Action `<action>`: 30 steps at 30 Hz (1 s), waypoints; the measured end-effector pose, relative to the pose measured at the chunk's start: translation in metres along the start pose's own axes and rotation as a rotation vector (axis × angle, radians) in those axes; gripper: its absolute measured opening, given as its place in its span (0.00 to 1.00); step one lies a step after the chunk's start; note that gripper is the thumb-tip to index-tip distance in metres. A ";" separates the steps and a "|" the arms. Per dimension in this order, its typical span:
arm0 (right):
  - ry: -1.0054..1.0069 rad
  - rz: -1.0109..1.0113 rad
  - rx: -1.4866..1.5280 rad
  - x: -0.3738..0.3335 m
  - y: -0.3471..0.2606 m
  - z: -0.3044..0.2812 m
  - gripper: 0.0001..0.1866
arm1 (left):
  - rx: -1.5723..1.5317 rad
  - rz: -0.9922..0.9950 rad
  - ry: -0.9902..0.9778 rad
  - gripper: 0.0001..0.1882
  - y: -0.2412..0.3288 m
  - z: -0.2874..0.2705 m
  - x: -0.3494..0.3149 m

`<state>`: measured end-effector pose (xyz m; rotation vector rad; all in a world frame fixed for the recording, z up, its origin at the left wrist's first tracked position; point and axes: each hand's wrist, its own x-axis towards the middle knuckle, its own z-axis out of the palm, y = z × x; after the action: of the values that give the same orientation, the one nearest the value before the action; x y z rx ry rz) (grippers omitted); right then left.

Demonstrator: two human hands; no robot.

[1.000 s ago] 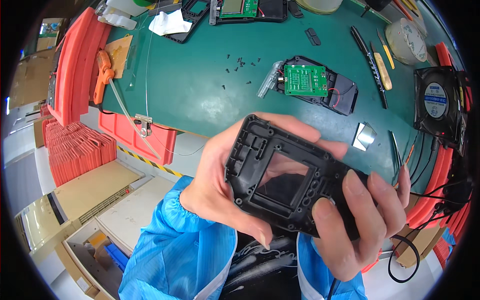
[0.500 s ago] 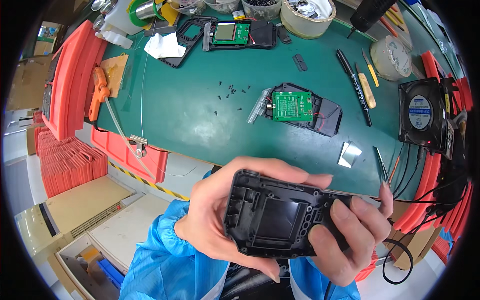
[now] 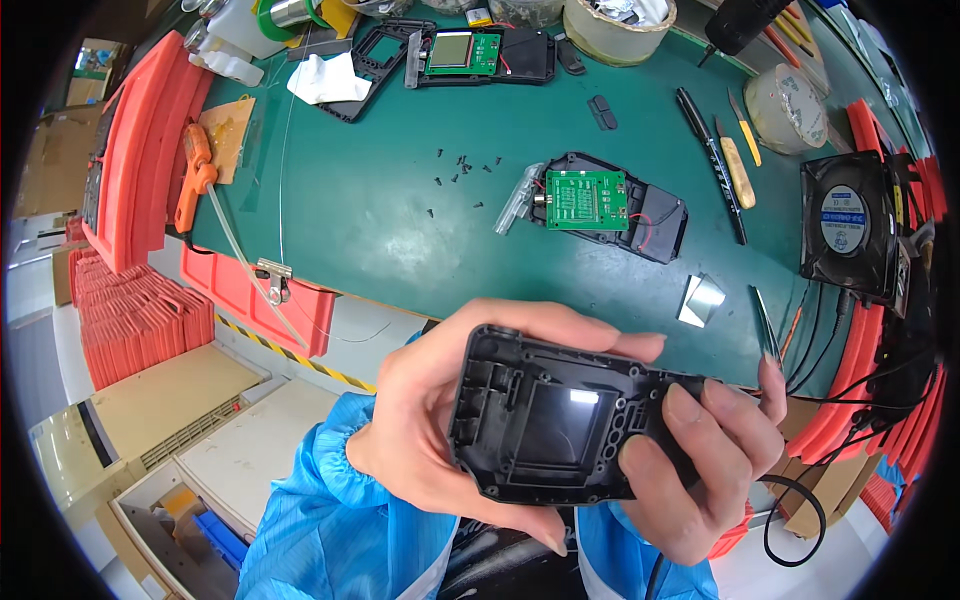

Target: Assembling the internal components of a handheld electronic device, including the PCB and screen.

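Both my hands hold a black plastic device housing (image 3: 500, 420), its hollow inside facing up, over the near edge of the bench. My left hand (image 3: 420, 400) wraps round its left end, thumb along the lower side and fingers along the upper. The fingers of my right hand (image 3: 710, 460) grip the narrower right end, fingertips on the inner face. A dark window (image 3: 560, 425) in the housing shows a bright reflection. Beyond my hands lies another black housing half (image 3: 665, 225) with a green circuit board (image 3: 585, 200) and a clear plastic piece (image 3: 518, 203) beside it.
Small black screws (image 3: 462, 163) lie mid-bench. At the right are a marker (image 3: 712, 165), craft knives (image 3: 737, 172), tweezers (image 3: 765, 320) and a black fan (image 3: 845, 225). A glue gun (image 3: 197, 175) rests at the left. Another opened device (image 3: 525, 55) and tubs (image 3: 615, 30) stand at the back.
The housing has tilted slightly in my hands, and a bright reflection now shows on its window. My grip stays the same.
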<state>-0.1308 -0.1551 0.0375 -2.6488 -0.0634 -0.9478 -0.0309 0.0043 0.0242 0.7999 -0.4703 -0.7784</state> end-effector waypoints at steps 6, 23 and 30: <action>0.055 -0.070 0.045 -0.005 0.008 0.001 0.09 | 0.097 0.070 -0.065 0.50 -0.001 -0.003 0.005; -0.031 -0.032 0.021 0.001 0.000 0.003 0.07 | 0.044 0.040 0.059 0.51 -0.008 -0.008 0.001; -0.036 -0.059 -0.003 -0.001 0.002 0.001 0.06 | 0.073 0.083 -0.031 0.48 -0.008 -0.013 0.003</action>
<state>-0.1307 -0.1566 0.0350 -2.6805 -0.1494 -0.9199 -0.0243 0.0039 0.0105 0.8322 -0.5589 -0.7003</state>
